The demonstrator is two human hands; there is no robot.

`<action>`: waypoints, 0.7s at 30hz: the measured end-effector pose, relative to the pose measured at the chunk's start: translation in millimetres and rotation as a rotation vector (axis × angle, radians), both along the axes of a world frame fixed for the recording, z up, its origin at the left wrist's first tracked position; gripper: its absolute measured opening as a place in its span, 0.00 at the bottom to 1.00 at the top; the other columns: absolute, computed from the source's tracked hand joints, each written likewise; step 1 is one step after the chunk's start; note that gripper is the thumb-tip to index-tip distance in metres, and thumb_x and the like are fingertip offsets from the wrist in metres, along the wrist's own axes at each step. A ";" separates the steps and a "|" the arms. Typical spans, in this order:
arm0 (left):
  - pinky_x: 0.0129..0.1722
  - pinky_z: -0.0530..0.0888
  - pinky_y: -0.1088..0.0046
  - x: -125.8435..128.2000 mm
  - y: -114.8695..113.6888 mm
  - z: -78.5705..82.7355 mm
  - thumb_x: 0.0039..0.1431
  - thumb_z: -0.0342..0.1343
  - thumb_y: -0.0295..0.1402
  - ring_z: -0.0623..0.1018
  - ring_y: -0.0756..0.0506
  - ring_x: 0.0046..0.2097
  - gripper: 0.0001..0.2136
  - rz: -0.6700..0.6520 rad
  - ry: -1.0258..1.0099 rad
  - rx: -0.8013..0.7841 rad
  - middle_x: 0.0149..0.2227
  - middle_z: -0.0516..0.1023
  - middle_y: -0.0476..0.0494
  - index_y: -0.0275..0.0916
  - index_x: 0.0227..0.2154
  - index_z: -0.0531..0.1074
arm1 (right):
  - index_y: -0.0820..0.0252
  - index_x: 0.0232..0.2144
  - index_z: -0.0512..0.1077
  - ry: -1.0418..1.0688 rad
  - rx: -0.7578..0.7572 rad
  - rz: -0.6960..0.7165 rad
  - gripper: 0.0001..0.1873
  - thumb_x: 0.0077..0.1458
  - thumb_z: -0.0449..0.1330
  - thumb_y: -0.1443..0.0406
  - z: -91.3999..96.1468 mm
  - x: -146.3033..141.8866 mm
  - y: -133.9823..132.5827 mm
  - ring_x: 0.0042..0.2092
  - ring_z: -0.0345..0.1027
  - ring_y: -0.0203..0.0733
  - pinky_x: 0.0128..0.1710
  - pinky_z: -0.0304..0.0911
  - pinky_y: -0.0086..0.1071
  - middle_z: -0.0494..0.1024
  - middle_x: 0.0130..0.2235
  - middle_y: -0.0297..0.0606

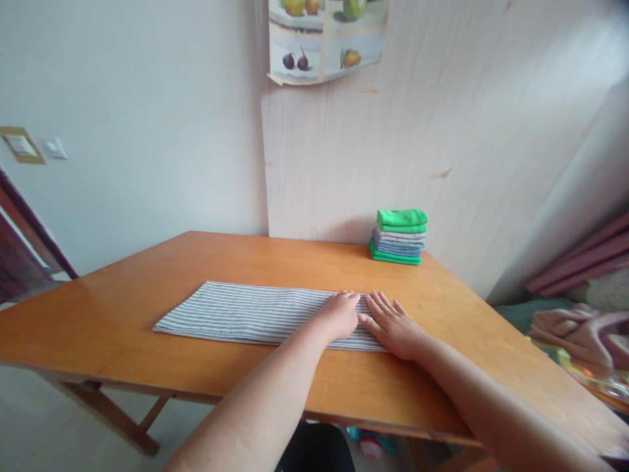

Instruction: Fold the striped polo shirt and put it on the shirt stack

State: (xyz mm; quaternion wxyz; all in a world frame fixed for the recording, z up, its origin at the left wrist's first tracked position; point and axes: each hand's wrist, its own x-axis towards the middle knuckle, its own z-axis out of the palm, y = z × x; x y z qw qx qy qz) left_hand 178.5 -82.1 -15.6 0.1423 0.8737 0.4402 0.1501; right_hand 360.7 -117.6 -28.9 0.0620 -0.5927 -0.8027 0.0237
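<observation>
Left hand and right hand bare; left forearm and right forearm also bare, smooth, tapering toward the wrists; near edge, between them: rounded black patch, apparently legwear, weave too dark to read.

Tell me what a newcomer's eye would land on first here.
Probably the stack of folded cloths, bright green at top and bottom, at the far right of the table by the wall. Next, the striped cloth lying flat closer to the camera, with the left hand and right hand at its right end.
</observation>
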 end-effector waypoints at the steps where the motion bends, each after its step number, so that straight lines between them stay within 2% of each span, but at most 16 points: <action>1: 0.66 0.55 0.69 -0.8 2.0 0.1 0.63 0.43 0.31 0.59 0.43 0.68 0.27 0.009 -0.029 -0.031 0.67 0.59 0.35 0.31 0.64 0.59 | 0.65 0.70 0.45 -0.013 -0.011 -0.008 0.45 0.63 0.32 0.41 0.7 -0.6 -0.2 0.71 0.31 0.51 0.67 0.35 0.53 0.45 0.70 0.48; 9: 0.66 0.55 0.70 -0.4 6.3 -3.1 0.58 0.47 0.29 0.61 0.43 0.67 0.29 0.052 -0.152 -0.072 0.66 0.61 0.36 0.31 0.63 0.61 | 0.61 0.71 0.42 -0.010 -0.091 -0.051 0.46 0.62 0.32 0.39 11.1 -5.2 -2.0 0.71 0.27 0.50 0.67 0.28 0.56 0.40 0.72 0.43; 15: 0.63 0.61 0.72 -4.3 5.8 7.7 0.59 0.44 0.30 0.65 0.46 0.65 0.28 0.129 -0.255 -0.089 0.64 0.65 0.37 0.31 0.63 0.61 | 0.62 0.70 0.43 0.024 -0.134 -0.048 0.46 0.61 0.33 0.38 20.0 -7.2 -4.1 0.71 0.28 0.52 0.67 0.31 0.56 0.40 0.72 0.45; 18: 0.63 0.61 0.72 -21.5 5.7 17.8 0.61 0.44 0.33 0.65 0.47 0.65 0.27 0.140 -0.297 -0.068 0.64 0.65 0.39 0.33 0.63 0.61 | 0.63 0.69 0.47 0.000 -0.105 -0.064 0.46 0.61 0.35 0.38 24.7 -7.3 -2.7 0.71 0.33 0.55 0.66 0.32 0.58 0.46 0.71 0.49; 21: 0.63 0.62 0.70 -56.5 8.3 28.1 0.63 0.43 0.37 0.66 0.45 0.64 0.26 0.162 -0.312 -0.034 0.64 0.66 0.41 0.35 0.63 0.62 | 0.64 0.67 0.54 -0.023 -0.014 -0.102 0.45 0.62 0.36 0.39 33.1 -10.7 0.7 0.70 0.38 0.56 0.66 0.36 0.56 0.53 0.69 0.53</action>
